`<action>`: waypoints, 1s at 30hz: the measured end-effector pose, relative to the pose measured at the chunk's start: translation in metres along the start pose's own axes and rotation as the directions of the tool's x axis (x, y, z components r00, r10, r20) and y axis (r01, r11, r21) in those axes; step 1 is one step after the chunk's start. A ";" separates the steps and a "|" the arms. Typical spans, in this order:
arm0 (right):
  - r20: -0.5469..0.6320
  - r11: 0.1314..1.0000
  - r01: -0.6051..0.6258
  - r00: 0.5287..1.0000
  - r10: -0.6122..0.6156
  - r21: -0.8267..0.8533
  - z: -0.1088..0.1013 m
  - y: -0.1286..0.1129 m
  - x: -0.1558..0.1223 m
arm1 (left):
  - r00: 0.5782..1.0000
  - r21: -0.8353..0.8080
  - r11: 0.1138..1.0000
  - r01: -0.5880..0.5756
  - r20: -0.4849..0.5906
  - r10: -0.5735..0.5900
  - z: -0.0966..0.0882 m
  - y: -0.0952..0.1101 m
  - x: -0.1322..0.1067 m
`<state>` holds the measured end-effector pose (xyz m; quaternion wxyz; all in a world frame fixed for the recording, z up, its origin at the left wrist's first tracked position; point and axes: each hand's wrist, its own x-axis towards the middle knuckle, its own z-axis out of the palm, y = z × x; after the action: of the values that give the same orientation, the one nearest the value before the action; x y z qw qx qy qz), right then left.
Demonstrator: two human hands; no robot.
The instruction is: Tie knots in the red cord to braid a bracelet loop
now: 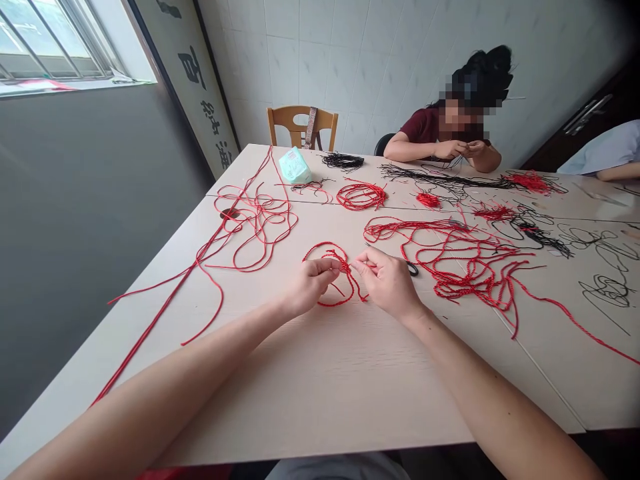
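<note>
Two grips are working close together over the near middle of the bench [300, 400], with bare forearms angling in from the near corners. The left grip [310, 287] is curled shut, its thumb and fingers pinching a red cord loop [333, 305] at their tips. The right grip [387, 283] is reaching in from the right, its thumb and forefinger nearly together at the top of the loop; whether they are holding the cord itself or only a thin end is too small to tell. The loop is hanging mostly between the two grips, its long axis running roughly left to right and its lower curve sagging toward the near side, a little closer to the left grip.

Black-handled scissors [413, 269] are lying just beyond the right grip. A large tangle of twisted red cord [465, 287] is sprawling to the right, and a looser red tangle [255, 227] is spreading to the left. Farther off, a red coil [361, 197], a pale green packet [295, 167] and a black cord bundle [343, 161] are resting on the bench. At the far side, a co-worker [420, 127] is sitting with both hands [457, 150] working together.
</note>
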<state>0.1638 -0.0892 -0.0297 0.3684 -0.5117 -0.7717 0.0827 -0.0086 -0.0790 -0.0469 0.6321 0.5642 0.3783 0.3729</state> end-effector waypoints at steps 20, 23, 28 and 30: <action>0.129 0.848 -0.245 0.969 0.209 0.469 0.029 -0.034 -0.016 | 0.956 -0.129 0.984 -0.122 -0.283 0.082 0.001 0.003 -0.001; 0.301 0.678 -0.408 0.913 0.277 0.612 0.042 -0.028 -0.013 | 0.979 -0.178 0.980 -0.086 -0.196 0.051 0.008 0.004 -0.004; 0.360 0.608 -0.440 0.897 0.258 0.661 0.045 -0.020 -0.011 | 0.996 -0.221 0.974 -0.059 -0.074 0.043 0.009 0.007 -0.007; 0.345 0.594 -0.433 0.901 0.263 0.678 0.044 -0.019 -0.012 | 0.994 -0.216 0.974 -0.061 -0.103 0.040 0.006 0.006 -0.006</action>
<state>0.1241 -0.0969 -0.0572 0.4368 -0.4470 -0.5891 0.5122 -0.0061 -0.0862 -0.0398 0.6614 0.4815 0.3509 0.4556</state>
